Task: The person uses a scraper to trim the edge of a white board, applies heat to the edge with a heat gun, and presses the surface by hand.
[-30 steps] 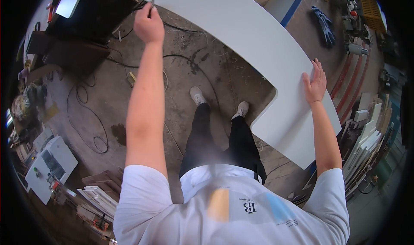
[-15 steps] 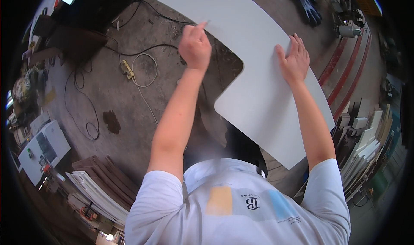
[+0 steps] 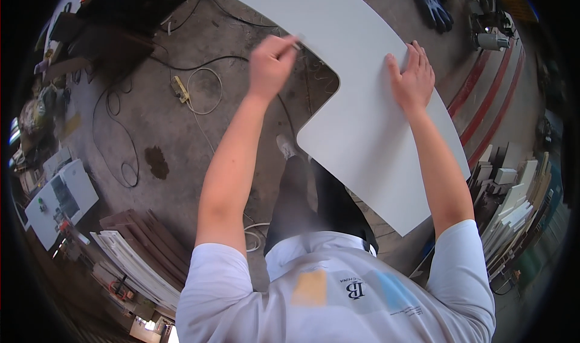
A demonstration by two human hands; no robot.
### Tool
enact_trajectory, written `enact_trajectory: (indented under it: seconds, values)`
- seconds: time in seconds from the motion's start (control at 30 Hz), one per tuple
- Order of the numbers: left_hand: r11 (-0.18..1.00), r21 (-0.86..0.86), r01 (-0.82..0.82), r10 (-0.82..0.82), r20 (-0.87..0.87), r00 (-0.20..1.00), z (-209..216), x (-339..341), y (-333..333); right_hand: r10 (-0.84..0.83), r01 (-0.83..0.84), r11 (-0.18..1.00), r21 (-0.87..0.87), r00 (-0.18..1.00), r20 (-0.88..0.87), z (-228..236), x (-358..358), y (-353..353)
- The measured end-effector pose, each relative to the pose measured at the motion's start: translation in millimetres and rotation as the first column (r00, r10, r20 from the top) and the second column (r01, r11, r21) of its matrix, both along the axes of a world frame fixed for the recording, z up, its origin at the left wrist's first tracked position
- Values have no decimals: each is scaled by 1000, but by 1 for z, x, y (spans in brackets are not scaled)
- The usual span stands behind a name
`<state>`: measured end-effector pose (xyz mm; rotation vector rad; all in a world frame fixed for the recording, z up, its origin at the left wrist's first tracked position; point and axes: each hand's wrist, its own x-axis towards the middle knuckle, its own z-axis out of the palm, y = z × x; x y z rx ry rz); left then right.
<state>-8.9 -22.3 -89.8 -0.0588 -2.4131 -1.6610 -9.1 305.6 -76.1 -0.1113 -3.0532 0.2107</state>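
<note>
Our white panel (image 3: 362, 119) sweeps from twelve o'clock round to four. Brown boards (image 3: 148, 237) lie stacked at eight. At two, our right hand (image 3: 412, 80) rests flat on the panel, its fingers slightly apart and thumb spread. At twelve, by the panel's inner edge, our left hand (image 3: 271, 65) curls, fingers clamped on a small, blurred grey piece (image 3: 297, 45).

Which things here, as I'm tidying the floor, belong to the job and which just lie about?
Seemingly in the job:
- white board
- right hand, resting on it
- left hand, with a small blurred item

Seemingly lying about:
- blue glove
- black cable
- yellow block on a cord
</note>
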Motion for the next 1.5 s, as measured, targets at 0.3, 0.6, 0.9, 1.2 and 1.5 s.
enact_trajectory:
  seconds: [0.3,0.6,0.9,1.2,1.5]
  values:
    - [872,-326,-365,248,-349,904,-25,-12,28,20,-20,1000,-12,999,-43,-3,-5,2]
    - [964,-246,105,-165,-235,958,-2,36,65,36,-34,999,24,996,-83,-5,-6,5]
    - [583,-252,773,-797,8,604,14,22,14,24,-23,1000,12,998,-60,-7,-8,9]
    - [767,-56,639,-638,40,769,11,14,22,27,-27,1000,-3,997,-68,-8,-8,8]
    - [574,-413,707,-789,-47,613,15,27,18,54,-48,997,55,993,-109,-8,-10,19]
